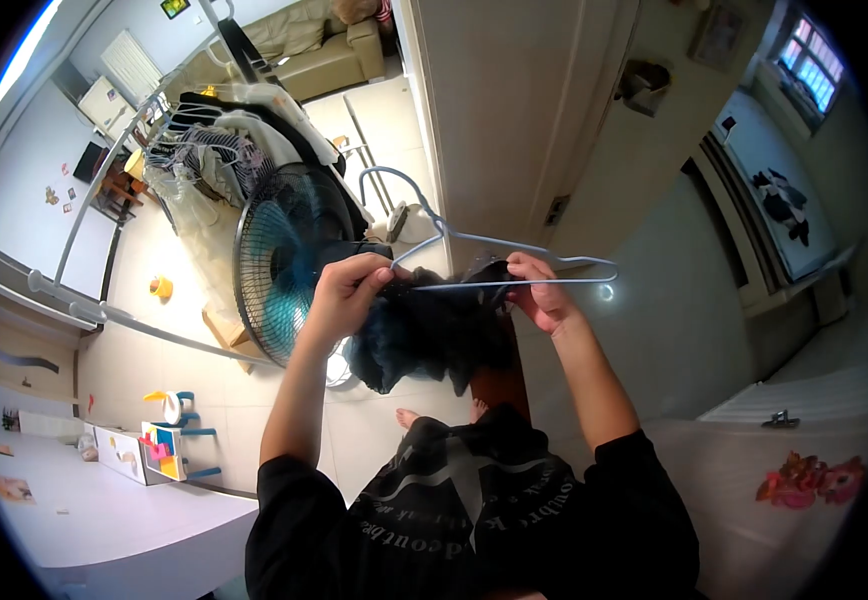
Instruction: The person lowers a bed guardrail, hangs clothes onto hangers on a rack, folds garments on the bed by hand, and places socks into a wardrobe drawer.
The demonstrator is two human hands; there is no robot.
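A pale blue clothes hanger is held out in front of me, its hook pointing up and to the left. Below its bottom bar hangs a bunched dark garment with a sheer-looking upper edge. My left hand is closed at the hanger's left end, pinching the garment there; its fingers partly hide the hanger. My right hand pinches the garment's edge near the bar, and the hanger's right end sticks out past it. Whether the right fingers also grip the bar, I cannot tell.
A standing fan is just left of the garment. Behind it, a metal drying rack carries several clothes. A white door stands ahead, a sofa farther back. A small toy table sits at lower left.
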